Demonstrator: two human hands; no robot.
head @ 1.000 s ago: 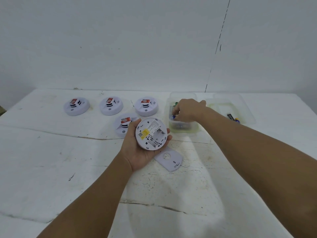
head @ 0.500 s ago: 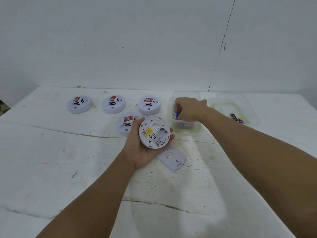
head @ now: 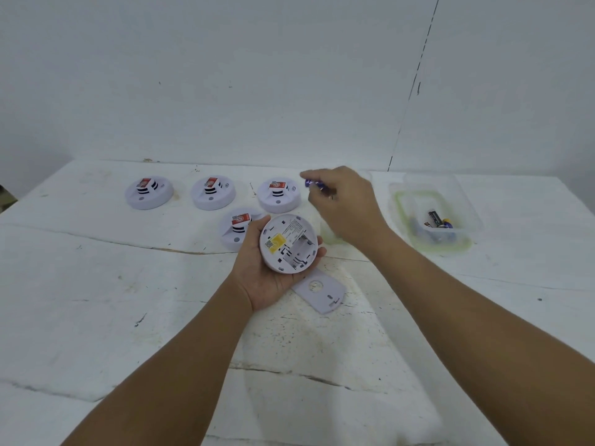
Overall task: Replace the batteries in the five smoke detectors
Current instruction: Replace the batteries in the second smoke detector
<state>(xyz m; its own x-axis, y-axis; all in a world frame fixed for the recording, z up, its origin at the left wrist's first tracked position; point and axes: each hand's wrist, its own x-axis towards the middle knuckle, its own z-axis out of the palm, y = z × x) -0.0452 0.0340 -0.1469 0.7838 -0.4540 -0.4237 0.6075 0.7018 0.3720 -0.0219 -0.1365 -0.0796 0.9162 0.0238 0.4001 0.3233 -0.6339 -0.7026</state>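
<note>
My left hand (head: 260,278) holds a white smoke detector (head: 288,243) back side up, its battery bay open and empty beside a yellow label. Its loose back cover (head: 319,290) lies on the table just right of that hand. My right hand (head: 346,204) is raised above a clear battery box (head: 331,235) and pinches a blue battery (head: 314,183) at the fingertips. Three detectors stand in a row at the back (head: 148,192), (head: 213,192), (head: 278,194), and another detector (head: 236,227) sits just behind my left hand.
A second clear box (head: 434,217) on a green-rimmed lid holds a few used batteries at the right. The white table (head: 96,300) has cracks across it and ends at a white wall behind the detectors.
My right hand has lifted out of the clear box with a blue battery and moved left and up. The left hand keeps holding the open detector in place.
</note>
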